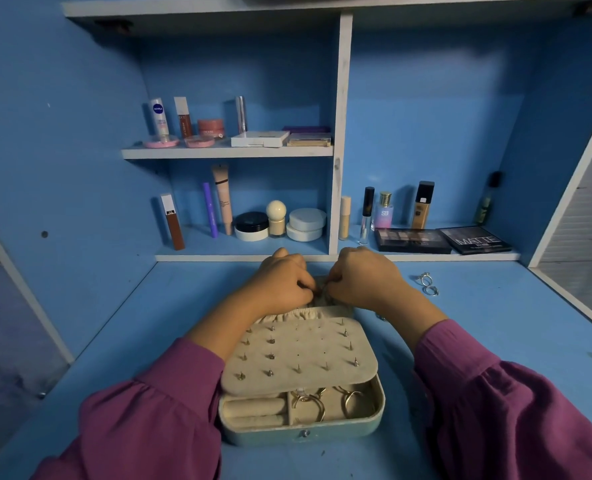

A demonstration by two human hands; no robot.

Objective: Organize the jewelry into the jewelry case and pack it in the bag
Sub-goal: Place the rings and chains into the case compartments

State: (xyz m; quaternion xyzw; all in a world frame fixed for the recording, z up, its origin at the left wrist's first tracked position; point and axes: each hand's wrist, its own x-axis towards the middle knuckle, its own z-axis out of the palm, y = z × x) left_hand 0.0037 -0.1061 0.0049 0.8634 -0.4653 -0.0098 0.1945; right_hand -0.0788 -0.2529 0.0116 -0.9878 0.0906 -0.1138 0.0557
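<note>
Jewelry case [301, 433]: rounded-rectangle box, pale teal outer shell, small metal snap at the near front wall, cream velvety lining. It sits on the blue desk [121, 341] straight ahead of the person, between the 2 forearms, long axis running left to right, front wall toward the camera.

Earring panel [299, 353]: soft cream flap with rounded corners, lying tilted over the tray and covering its back part. Rows of small pin holes; metal stud posts poke up through many of them.

Tray under the panel: ring rolls [254, 408], padded cream cylinders lying left to right, in the left compartment; gold hoops [310, 403] in the middle compartment; another thin hoop [351, 400] in the right compartment.

Lid [325, 303] open at the far side, with a gathered elastic pocket [294, 315], wrinkled cream fabric, along its lower edge.

Left hand [280, 282] and right hand [363, 278]: both at the lid above the pocket, fingers curled, fingertips meeting and pinching something small there; the piece itself is too hidden to name.

2 silver rings [428, 284] lie loose on the desk, right of the right hand, well apart from the case.

Purple gathered sleeves [516, 410] on both arms. Cosmetics stand on the shelves [228, 152] behind.
</note>
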